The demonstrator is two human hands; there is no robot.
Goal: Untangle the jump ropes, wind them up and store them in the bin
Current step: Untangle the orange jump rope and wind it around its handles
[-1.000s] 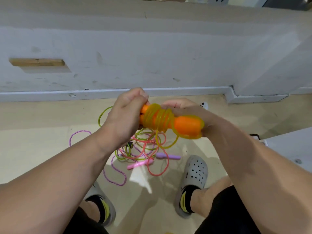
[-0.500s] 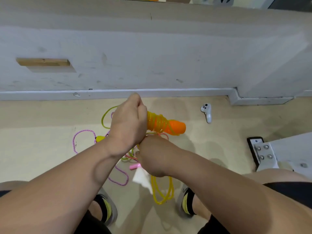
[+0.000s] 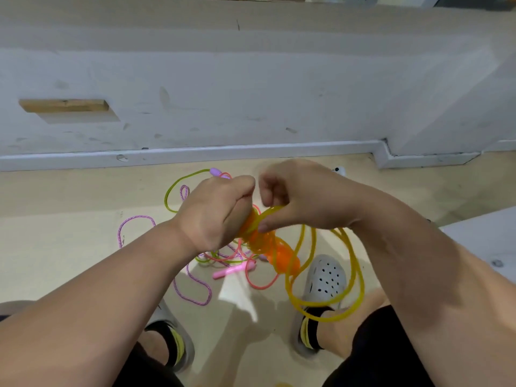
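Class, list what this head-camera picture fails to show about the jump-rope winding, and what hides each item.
1. Head view: the left hand covers the upper end of the orange handles.
2. Head view: blur hides how the right hand holds the yellow rope.
3. Head view: the right hand hides most of a small white object.
4. The bin lies outside the frame.

Plain indoor room, scuffed white wall (image 3: 251, 93), baseboard (image 3: 223, 155), beige floor (image 3: 55, 219)
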